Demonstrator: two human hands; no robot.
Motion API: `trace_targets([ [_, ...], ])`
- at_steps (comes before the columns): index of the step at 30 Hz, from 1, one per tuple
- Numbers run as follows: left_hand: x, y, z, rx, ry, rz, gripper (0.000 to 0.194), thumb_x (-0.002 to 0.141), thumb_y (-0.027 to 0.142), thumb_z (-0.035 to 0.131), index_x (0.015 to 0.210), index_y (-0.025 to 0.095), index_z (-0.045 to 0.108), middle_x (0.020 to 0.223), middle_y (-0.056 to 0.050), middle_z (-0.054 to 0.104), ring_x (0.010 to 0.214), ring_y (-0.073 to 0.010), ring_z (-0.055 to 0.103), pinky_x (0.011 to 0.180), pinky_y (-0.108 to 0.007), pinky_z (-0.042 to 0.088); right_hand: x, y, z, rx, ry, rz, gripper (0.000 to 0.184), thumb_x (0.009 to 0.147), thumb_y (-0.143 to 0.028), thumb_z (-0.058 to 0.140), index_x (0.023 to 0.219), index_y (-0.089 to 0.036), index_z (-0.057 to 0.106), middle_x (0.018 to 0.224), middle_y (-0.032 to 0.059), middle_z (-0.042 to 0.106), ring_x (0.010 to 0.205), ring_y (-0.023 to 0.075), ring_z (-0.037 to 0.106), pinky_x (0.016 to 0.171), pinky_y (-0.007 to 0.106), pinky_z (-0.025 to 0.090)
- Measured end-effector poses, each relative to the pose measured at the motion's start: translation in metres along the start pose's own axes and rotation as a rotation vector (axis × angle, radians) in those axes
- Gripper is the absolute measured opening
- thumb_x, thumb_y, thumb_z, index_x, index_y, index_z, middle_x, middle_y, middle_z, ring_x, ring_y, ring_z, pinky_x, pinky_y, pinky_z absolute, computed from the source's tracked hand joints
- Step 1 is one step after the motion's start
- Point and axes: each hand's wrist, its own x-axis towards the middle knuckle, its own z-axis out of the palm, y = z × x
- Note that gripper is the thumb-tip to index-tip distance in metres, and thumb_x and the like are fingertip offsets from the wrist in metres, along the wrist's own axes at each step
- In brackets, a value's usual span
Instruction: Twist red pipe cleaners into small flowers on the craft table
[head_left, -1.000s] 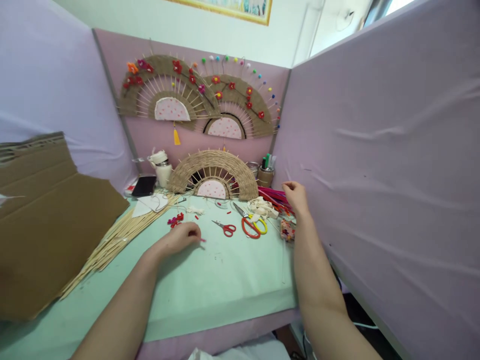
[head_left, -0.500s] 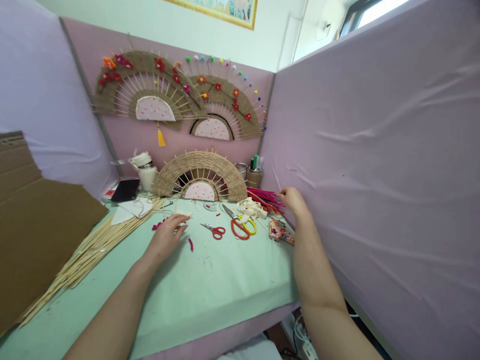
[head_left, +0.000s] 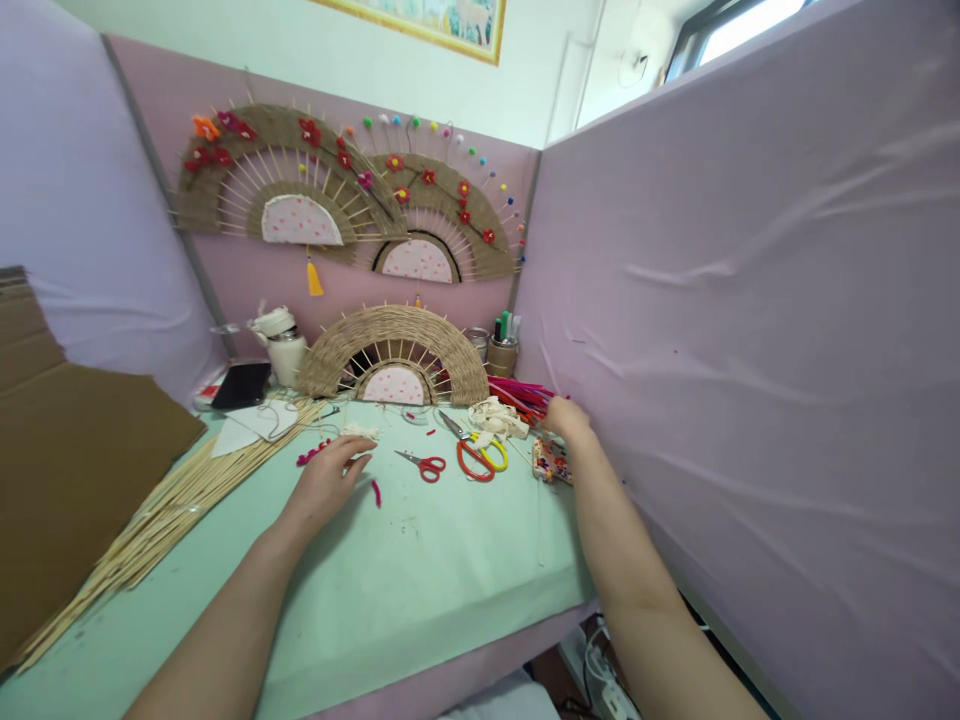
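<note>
My left hand (head_left: 328, 480) hovers over or rests on the green tabletop, fingers loosely apart and holding nothing visible. Beside it are a small magenta piece of pipe cleaner (head_left: 376, 493) and a curled magenta bit (head_left: 309, 456). Small red-handled scissors (head_left: 430, 468) lie to its right. On the right, my right hand (head_left: 568, 418) is at the near ends of a bundle of red and magenta pipe cleaners (head_left: 525, 392). Its fingertips are turned away and hidden, so any grip is unclear. Just below it lies a flower-patterned glue gun-like object (head_left: 549, 462), partly covered by my wrist.
Larger red-and-yellow-handled scissors (head_left: 480, 458) lie by a cream ribbon heap (head_left: 496, 418). A twine-wrapped fan (head_left: 397, 330) stands behind. Thin sticks (head_left: 172, 510) and brown cardboard (head_left: 82, 450) cover the left. A bottle (head_left: 283, 345), phone (head_left: 241, 386) and pen holder (head_left: 502, 355) stand farther back.
My right hand has moved slightly down and left, nearer the pipe cleaner ends and the flower-patterned object. My left hand is nearly still. The whole view has shifted slightly.
</note>
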Motion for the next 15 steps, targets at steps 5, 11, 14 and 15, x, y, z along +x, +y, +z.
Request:
trace_targets([
  [5, -0.001, -0.002, 0.001, -0.001, -0.028, -0.001, 0.031, 0.082, 0.038, 0.044, 0.096, 0.021, 0.066, 0.106, -0.009, 0.064, 0.096, -0.0222, 0.059, 0.086, -0.036, 0.046, 0.015, -0.006, 0.007, 0.037, 0.047, 0.056, 0.038, 0.077, -0.030, 0.060, 0.108, -0.008, 0.063, 0.106, 0.0222, 0.064, 0.099, 0.0283, 0.061, 0.077, 0.031, 0.047],
  [11, -0.001, 0.000, 0.001, -0.016, -0.036, 0.003, 0.030, 0.082, 0.039, 0.044, 0.094, 0.021, 0.067, 0.104, -0.009, 0.065, 0.096, -0.0226, 0.059, 0.086, -0.036, 0.045, 0.038, -0.010, -0.003, 0.079, 0.104, 0.126, 0.044, 0.081, -0.037, 0.056, 0.110, -0.005, 0.062, 0.107, 0.0255, 0.062, 0.101, 0.0274, 0.061, 0.077, 0.029, 0.048],
  [14, -0.001, 0.001, 0.000, -0.030, -0.031, 0.004, 0.029, 0.082, 0.038, 0.045, 0.092, 0.021, 0.067, 0.102, -0.009, 0.066, 0.095, -0.0224, 0.060, 0.086, -0.035, 0.045, 0.043, -0.014, -0.011, 0.085, 0.112, 0.117, 0.043, 0.077, -0.038, 0.061, 0.106, -0.006, 0.064, 0.105, 0.0242, 0.064, 0.099, 0.0268, 0.062, 0.077, 0.029, 0.048],
  [15, -0.001, 0.002, 0.000, -0.033, -0.026, 0.005, 0.029, 0.081, 0.037, 0.045, 0.091, 0.021, 0.067, 0.101, -0.008, 0.066, 0.095, -0.0223, 0.060, 0.086, -0.035, 0.045, 0.043, -0.014, -0.014, 0.085, 0.117, 0.114, 0.044, 0.075, -0.038, 0.064, 0.105, -0.007, 0.065, 0.104, 0.0237, 0.064, 0.098, 0.0273, 0.063, 0.077, 0.030, 0.048],
])
